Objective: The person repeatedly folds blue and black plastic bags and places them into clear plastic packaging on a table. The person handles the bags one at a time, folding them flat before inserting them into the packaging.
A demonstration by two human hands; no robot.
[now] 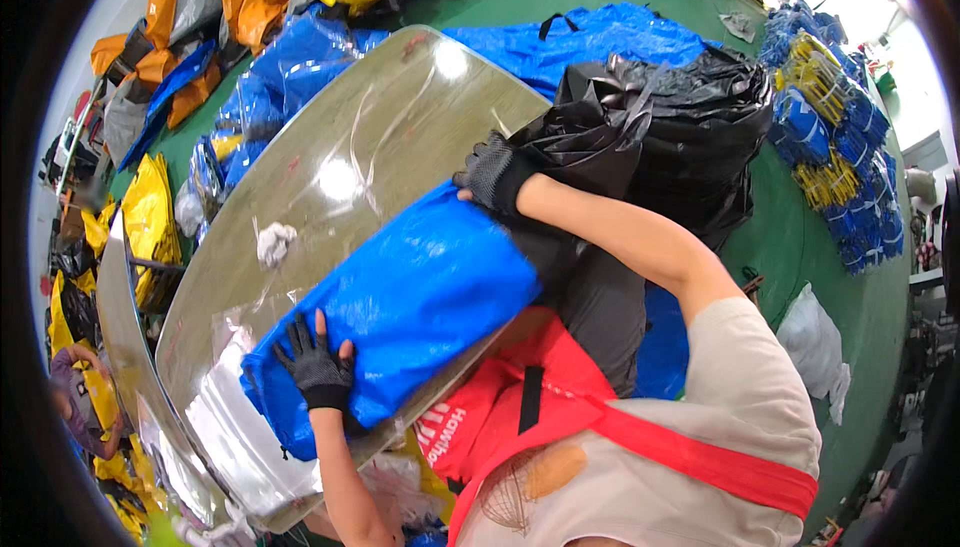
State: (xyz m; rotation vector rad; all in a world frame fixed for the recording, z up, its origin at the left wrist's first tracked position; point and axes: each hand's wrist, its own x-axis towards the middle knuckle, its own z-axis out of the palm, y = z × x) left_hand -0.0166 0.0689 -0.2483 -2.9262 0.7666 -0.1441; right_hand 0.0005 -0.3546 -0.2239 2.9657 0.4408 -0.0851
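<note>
Lettering in white (447, 437) runs across the red apron (570, 372) on the wearer's chest, curved and partly folded by the cloth. Beside it, the beige shirt (710, 447) carries a brown whisk-like line print (510, 495).

The blue bag (420, 282) lies flat and slantwise on the near side of the bench (300, 137), a dark cord end (285, 454) at its lower left corner. On its left end rests the left hand (318, 365), in a dark knit glove, palm down with fingers spread. The right hand (495, 175), gloved alike, touches the bag's far upper edge, fingers bent; whether they pinch the material I cannot tell.

Clear plastic sheets (235, 432) lie under and beside the bag's left end, and a crumpled white wad (275, 244) sits beyond it. Large black bags (700, 137) stand just beside the bench's right end.
</note>
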